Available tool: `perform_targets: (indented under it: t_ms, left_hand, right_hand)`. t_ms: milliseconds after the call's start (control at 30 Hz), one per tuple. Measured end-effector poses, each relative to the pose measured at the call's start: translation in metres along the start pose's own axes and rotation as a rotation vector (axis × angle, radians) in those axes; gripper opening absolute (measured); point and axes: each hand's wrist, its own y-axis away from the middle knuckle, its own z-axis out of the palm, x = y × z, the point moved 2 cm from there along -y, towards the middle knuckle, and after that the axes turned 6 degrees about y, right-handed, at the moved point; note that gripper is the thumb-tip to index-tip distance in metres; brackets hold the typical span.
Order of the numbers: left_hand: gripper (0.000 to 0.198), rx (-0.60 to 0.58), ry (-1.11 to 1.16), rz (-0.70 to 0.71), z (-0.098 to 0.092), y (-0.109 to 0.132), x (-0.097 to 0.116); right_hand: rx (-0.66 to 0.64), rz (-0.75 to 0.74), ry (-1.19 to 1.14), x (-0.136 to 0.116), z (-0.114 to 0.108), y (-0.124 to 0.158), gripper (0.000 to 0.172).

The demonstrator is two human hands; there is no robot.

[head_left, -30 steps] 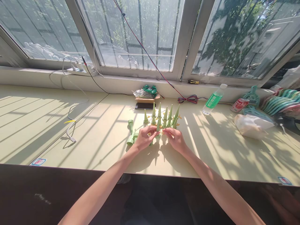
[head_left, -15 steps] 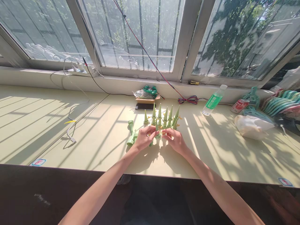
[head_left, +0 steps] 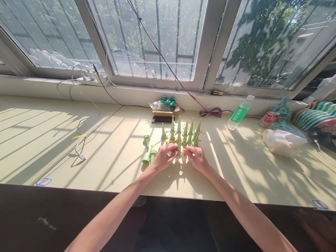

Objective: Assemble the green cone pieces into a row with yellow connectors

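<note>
Head view, left hand point(head_left: 166, 155) pinching one green cone point(head_left: 179, 147), right hand point(head_left: 196, 157) beside it (can't tell if pinching), one plastic-filled box point(head_left: 163, 113), bench's back edge point(head_left: 138, 110)

**Bare-Handed and Bare-Armed**

The left hand point(head_left: 166, 156) and right hand point(head_left: 197, 158) are both uncovered, with slim fingers point(head_left: 190, 150) and narrow wrists point(head_left: 155, 167). The left forearm point(head_left: 123, 203) and right forearm point(head_left: 233, 201) are bare as well, smooth in outline, slender by the hand and widening steadily to the bottom of the view. A small spot point(head_left: 142, 180) marks the left forearm not far from the wrist. Sunlight falls on both, with a brighter patch along the right forearm. The fingernails are too small to make out. Any clothing lower down is lost in deep shadow.
</note>
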Motion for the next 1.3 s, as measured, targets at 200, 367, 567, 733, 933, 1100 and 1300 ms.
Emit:
perform_targets:
  t_ms: [200,367,567,733,933,1100,1300]
  left_hand:
    - [0.014,-0.029,-0.040,0.034,0.002,0.001,0.003]
    - [0.014,-0.019,-0.040,0.034,0.002,0.000,0.003]
    - [0.014,0.088,0.030,-0.077,0.001,-0.001,-0.001]
    - [0.015,0.122,0.183,-0.174,0.001,-0.002,-0.003]
    - [0.017,0.052,0.267,-0.165,0.002,-0.001,-0.002]
    - [0.017,0.029,0.296,-0.142,0.001,-0.001,-0.002]
    - [0.018,0.013,0.250,-0.109,0.000,-0.001,-0.002]
  right_hand:
    - [0.000,0.019,0.033,-0.002,0.001,0.001,0.056]
    - [0.016,0.036,0.027,-0.002,0.002,0.000,0.056]
    - [0.061,0.041,0.036,0.001,-0.001,-0.001,0.034]
    - [0.045,0.015,-0.011,0.004,-0.001,0.000,0.032]
    - [0.077,-0.080,0.089,0.008,-0.001,0.000,0.031]
    - [0.074,-0.122,0.116,0.008,-0.001,0.001,0.030]
    - [0.019,-0.119,0.104,0.005,0.000,0.002,0.026]
